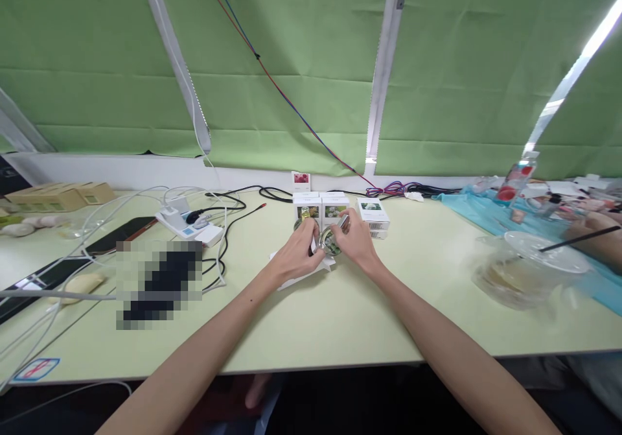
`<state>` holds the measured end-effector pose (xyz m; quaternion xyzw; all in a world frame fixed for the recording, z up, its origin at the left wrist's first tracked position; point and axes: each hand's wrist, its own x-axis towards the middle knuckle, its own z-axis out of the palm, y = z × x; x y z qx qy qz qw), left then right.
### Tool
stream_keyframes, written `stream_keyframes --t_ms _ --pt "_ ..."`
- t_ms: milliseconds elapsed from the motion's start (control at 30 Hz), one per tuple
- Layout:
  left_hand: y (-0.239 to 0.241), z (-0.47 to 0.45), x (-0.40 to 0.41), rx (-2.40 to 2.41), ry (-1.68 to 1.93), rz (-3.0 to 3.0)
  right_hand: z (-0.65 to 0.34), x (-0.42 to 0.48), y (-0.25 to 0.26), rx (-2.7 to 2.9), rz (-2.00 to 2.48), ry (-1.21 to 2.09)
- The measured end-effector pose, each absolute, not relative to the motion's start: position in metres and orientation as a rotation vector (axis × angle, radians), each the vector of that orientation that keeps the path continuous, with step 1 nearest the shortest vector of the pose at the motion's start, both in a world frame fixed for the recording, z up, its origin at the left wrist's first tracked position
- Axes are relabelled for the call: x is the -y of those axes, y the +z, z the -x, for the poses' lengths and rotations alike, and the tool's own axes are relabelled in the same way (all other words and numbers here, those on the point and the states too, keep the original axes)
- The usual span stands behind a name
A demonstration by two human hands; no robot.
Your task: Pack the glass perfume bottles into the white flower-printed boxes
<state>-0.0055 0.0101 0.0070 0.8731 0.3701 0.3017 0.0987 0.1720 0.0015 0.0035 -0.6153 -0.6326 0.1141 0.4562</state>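
Note:
Both of my hands meet over the middle of the table around a small round glass bottle (pixel 332 244) with green showing in it. My left hand (pixel 297 253) has its fingers closed at the bottle's left side. From the right, my right hand (pixel 357 239) grips it near a silver cap (pixel 344 221). Just behind my left fingers is a gold cap (pixel 305 213), with round glass partly hidden below it. An opened white wrapper or carton (pixel 304 278) lies beneath my hands. White boxes with flower pictures (pixel 335 203) stand right behind them.
Two stacked white boxes (pixel 372 209) stand to the right. At left are a power strip (pixel 182 224), cables and brown cartons (pixel 61 196). On the right, a plastic cup (pixel 515 276) with a black straw stands near a blue cloth (pixel 469 209) and another person's hand (pixel 595 231).

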Motion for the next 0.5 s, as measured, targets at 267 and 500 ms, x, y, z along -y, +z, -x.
stream_keyframes --t_ms 267,500 --pt "0.0082 0.0048 -0.0097 -1.055 1.020 -2.551 -0.1721 -0.0044 -0.0013 1.486 1.458 0.396" --pt "0.0088 0.0049 -0.0097 -1.069 1.036 -2.538 -0.1725 -0.0050 -0.0007 1.370 1.422 0.518"
